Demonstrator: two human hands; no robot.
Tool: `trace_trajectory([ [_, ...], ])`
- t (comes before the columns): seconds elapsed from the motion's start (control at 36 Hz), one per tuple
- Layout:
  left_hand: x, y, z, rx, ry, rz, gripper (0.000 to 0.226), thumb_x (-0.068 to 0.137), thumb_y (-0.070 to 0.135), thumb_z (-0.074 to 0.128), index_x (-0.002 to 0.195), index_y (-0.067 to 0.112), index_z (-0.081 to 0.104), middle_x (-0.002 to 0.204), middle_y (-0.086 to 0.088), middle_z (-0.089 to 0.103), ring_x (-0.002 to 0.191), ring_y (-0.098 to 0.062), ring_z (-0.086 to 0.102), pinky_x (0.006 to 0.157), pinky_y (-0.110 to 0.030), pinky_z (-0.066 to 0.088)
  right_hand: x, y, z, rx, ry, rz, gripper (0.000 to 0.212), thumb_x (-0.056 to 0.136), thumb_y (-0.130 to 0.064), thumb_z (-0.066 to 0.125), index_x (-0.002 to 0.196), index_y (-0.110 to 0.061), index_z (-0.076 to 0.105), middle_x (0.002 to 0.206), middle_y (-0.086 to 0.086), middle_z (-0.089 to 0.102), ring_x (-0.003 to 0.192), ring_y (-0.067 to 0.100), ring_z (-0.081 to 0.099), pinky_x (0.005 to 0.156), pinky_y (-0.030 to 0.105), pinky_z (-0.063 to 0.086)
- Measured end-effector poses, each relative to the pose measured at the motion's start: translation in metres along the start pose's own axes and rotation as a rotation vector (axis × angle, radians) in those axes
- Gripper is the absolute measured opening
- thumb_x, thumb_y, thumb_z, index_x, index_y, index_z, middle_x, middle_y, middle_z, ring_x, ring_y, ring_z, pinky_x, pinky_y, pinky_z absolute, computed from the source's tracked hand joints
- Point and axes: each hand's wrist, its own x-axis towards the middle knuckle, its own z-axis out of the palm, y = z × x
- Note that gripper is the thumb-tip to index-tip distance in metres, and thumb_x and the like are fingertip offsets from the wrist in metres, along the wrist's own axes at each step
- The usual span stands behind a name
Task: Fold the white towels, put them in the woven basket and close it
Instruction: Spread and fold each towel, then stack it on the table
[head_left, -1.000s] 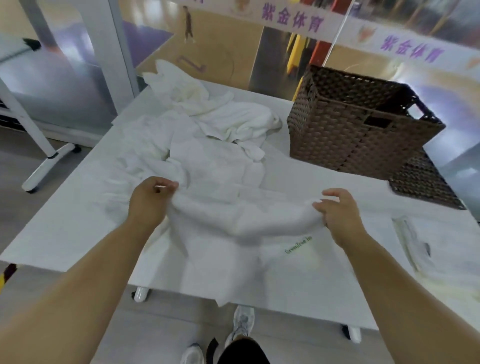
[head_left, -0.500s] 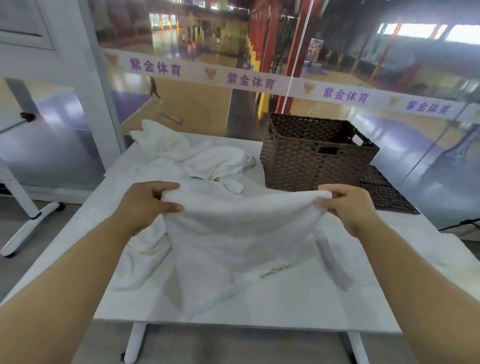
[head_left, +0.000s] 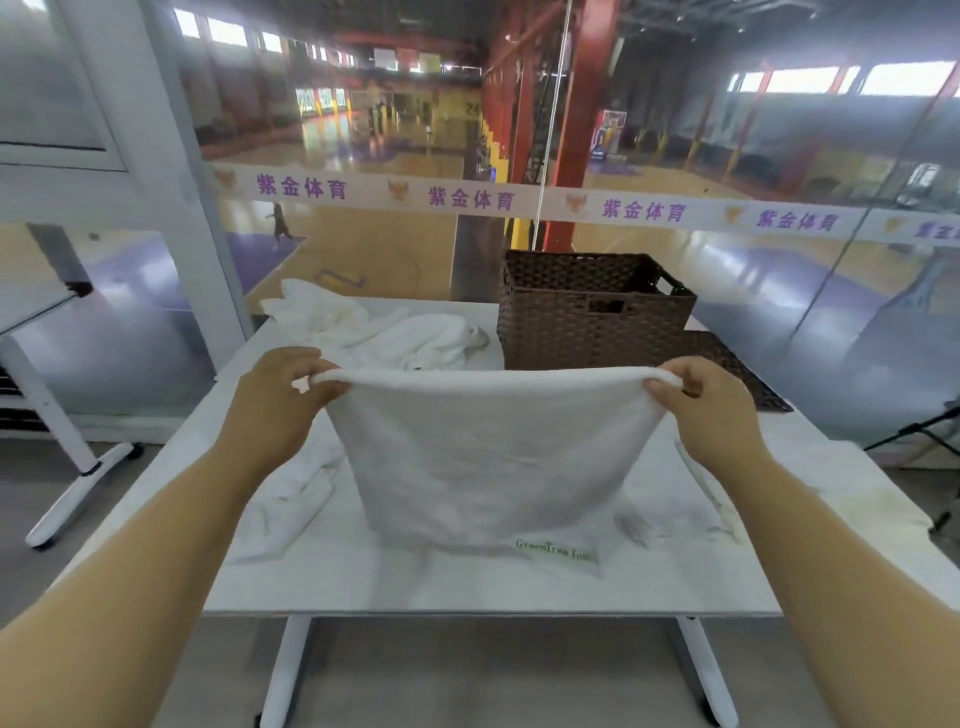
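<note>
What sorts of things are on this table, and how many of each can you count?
White towels: 3 that I can tell apart: the held towel, a crumpled pile that may hide more, and a towel at the left.
Woven basket: 1
Woven lid: 1
Total: 5
</note>
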Motion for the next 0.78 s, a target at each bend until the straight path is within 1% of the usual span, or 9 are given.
trace_trajectory([
  [0.08, -0.030, -0.007, 0.005, -0.109, -0.054, -0.103, 0.007, 0.093, 0.020, 0.056, 0.094, 0.018, 0.063, 0.099, 0.004, 0.061, 0.091, -0.019, 0.055, 0.081, -0.032, 0.041, -0.021, 0.013, -0.004, 0.165, -0.110, 0.133, 0.008, 0.090, -0.015, 0.061, 0.084, -0.010, 0.059, 0.085, 0.006, 0.061, 0.078, 0.022, 0.056, 0.066, 0.035, 0.053],
  [0.14, -0.049, -0.014, 0.009, -0.199, -0.062, -0.170, 0.013, 0.094, 0.022, 0.054, 0.093, 0.013, 0.064, 0.095, -0.003, 0.064, 0.089, -0.029, 0.059, 0.082, -0.043, 0.050, -0.035, 0.020, -0.003, 0.190, -0.137, 0.156, 0.010, 0.089, -0.014, 0.063, 0.081, -0.012, 0.059, 0.080, 0.006, 0.061, 0.071, 0.022, 0.055, 0.057, 0.034, 0.050],
  [0.25, -0.073, -0.022, 0.018, -0.146, -0.005, -0.209, 0.016, 0.094, 0.022, 0.052, 0.097, 0.011, 0.063, 0.094, 0.000, 0.060, 0.086, -0.022, 0.053, 0.068, -0.016, 0.039, -0.057, 0.033, -0.001, 0.178, -0.133, 0.128, 0.015, 0.085, -0.013, 0.067, 0.073, -0.017, 0.060, 0.070, 0.000, 0.059, 0.062, 0.018, 0.049, 0.056, 0.029, 0.040],
  [0.31, -0.077, -0.025, 0.024, -0.137, -0.002, -0.236, 0.017, 0.094, 0.024, 0.052, 0.099, 0.012, 0.063, 0.094, 0.001, 0.059, 0.082, -0.016, 0.051, 0.065, -0.011, 0.035, -0.063, 0.038, 0.000, 0.156, -0.132, 0.132, 0.013, 0.085, -0.013, 0.067, 0.073, -0.017, 0.061, 0.072, -0.002, 0.060, 0.064, 0.015, 0.049, 0.060, 0.028, 0.040],
  [0.39, -0.074, -0.033, 0.032, -0.153, -0.021, -0.282, 0.018, 0.093, 0.026, 0.054, 0.100, 0.012, 0.063, 0.089, 0.001, 0.059, 0.073, -0.010, 0.050, 0.063, -0.014, 0.036, -0.065, 0.044, 0.005, 0.098, -0.145, 0.140, 0.009, 0.084, -0.012, 0.068, 0.077, -0.013, 0.062, 0.075, -0.001, 0.060, 0.068, 0.013, 0.051, 0.064, 0.025, 0.040],
  [0.56, -0.058, -0.054, 0.058, -0.165, -0.051, -0.318, 0.014, 0.089, 0.029, 0.061, 0.095, 0.018, 0.067, 0.094, 0.000, 0.064, 0.083, -0.014, 0.054, 0.061, -0.004, 0.036, -0.052, 0.066, 0.029, 0.025, -0.135, 0.267, 0.008, 0.081, -0.017, 0.071, 0.076, -0.015, 0.066, 0.068, 0.002, 0.062, 0.064, 0.019, 0.055, 0.060, 0.029, 0.044],
  [0.61, -0.052, -0.064, 0.072, -0.187, -0.071, -0.337, 0.012, 0.087, 0.027, 0.064, 0.092, 0.017, 0.069, 0.087, 0.001, 0.065, 0.081, -0.015, 0.056, 0.064, -0.011, 0.039, -0.046, 0.079, 0.043, 0.066, -0.131, 0.368, 0.009, 0.080, -0.017, 0.073, 0.074, -0.014, 0.066, 0.059, 0.002, 0.064, 0.061, 0.023, 0.060, 0.058, 0.032, 0.052],
  [0.72, -0.034, -0.089, 0.102, -0.232, -0.134, -0.418, 0.004, 0.082, 0.022, 0.071, 0.079, 0.021, 0.070, 0.054, 0.012, 0.059, 0.050, -0.005, 0.053, 0.056, -0.022, 0.039, -0.031, 0.107, 0.073, 0.115, -0.091, 0.514, 0.012, 0.079, -0.012, 0.075, 0.070, -0.015, 0.067, 0.051, 0.000, 0.064, 0.062, 0.027, 0.066, 0.071, 0.041, 0.058],
  [0.78, -0.022, -0.101, 0.118, -0.236, -0.184, -0.454, 0.007, 0.082, 0.019, 0.072, 0.075, 0.021, 0.070, 0.054, 0.010, 0.063, 0.052, -0.007, 0.058, 0.053, -0.021, 0.042, -0.022, 0.116, 0.088, 0.095, -0.087, 0.551, 0.013, 0.078, -0.012, 0.074, 0.068, -0.017, 0.068, 0.055, 0.000, 0.067, 0.067, 0.027, 0.068, 0.074, 0.041, 0.057],
])
